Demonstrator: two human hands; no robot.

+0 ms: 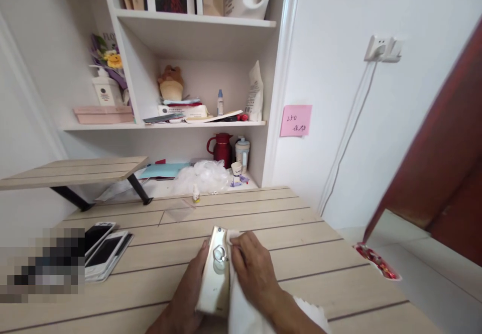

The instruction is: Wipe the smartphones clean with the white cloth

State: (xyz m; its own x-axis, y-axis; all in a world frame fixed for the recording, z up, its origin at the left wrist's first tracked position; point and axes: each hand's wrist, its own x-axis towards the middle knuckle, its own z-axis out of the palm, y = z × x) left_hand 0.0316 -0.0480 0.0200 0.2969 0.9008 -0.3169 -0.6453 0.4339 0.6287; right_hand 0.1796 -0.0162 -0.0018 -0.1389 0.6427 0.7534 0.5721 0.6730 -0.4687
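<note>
A gold smartphone (211,289) with a ring holder (219,254) on its back is tilted up over the table, back side toward me. My left hand (190,281) is closed around its left edge, with the thumb along the side. At the upper right edge of the phone, my right hand (252,266) pinches a white cloth (241,309) and presses it against the phone. The rest of the cloth hangs down below the right hand and shows again past the wrist.
Several phones (107,256) lie at the left, partly behind a blurred patch. A small white bottle (196,194) and a clear plastic bag (179,210) sit near the table's back edge. A raised wooden stand (75,170) is at the left, with shelves (196,18) behind.
</note>
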